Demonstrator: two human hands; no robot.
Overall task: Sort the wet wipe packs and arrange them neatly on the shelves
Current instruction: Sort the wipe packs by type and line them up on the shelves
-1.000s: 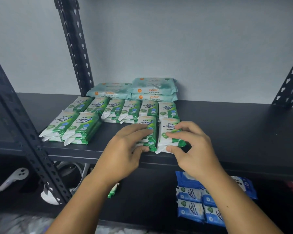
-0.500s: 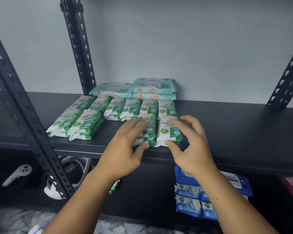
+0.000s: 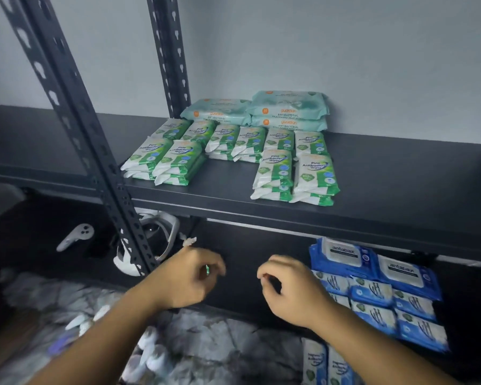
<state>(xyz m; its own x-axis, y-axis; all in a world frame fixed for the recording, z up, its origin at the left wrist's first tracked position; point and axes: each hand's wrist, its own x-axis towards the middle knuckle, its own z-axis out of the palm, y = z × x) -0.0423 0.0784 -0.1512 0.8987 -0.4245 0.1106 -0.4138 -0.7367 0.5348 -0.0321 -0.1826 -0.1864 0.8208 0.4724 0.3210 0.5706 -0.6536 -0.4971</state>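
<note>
Left hand [image 3: 188,277] and right hand [image 3: 289,287] both low and near, in front of the dark space under the upper shelf [image 3: 400,173]. Fingers loosely curled on each, gripping nothing, touching no pack, slightly blurred.

On that shelf, green Pine Antibacterial Wipes packs [image 3: 275,170]: two short stacks side by side near the front edge, two more stacks to the left, a row of six just behind. Farthest back, mint guardian antibacterial packs [image 3: 288,107], stacked.

Below right, under the upper shelf, blue antabax packs [image 3: 372,276], just right of the right hand. Lower left, white controller [image 3: 75,236].
</note>
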